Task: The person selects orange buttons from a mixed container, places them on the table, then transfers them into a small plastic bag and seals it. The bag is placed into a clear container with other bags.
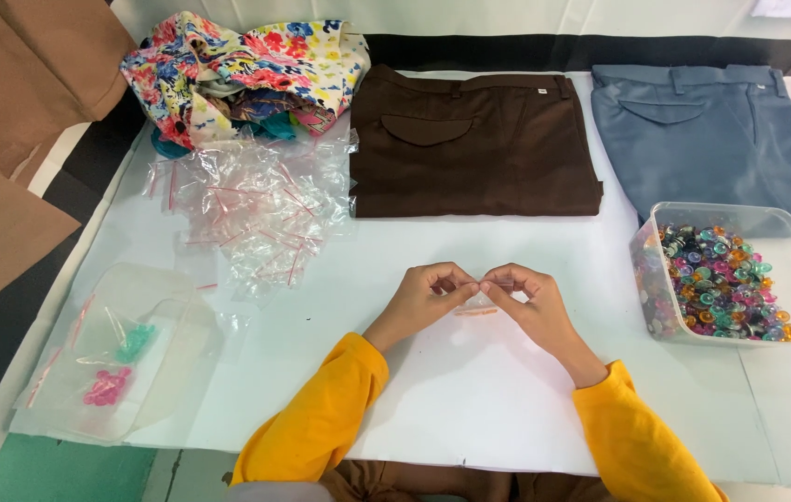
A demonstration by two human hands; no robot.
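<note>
Left hand (425,296) and right hand (527,299) pinch small clear plastic zip bag (479,304) between fingertips above white tabletop (470,390); clear plastic tub of multicoloured beads (725,279) right.

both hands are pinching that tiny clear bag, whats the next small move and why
Probably run the fingertips along the bag's top edge. Left hand and right hand pinch the small clear bag at its top, orange pieces show inside, and filled bags already lie on the lid at left.
</note>
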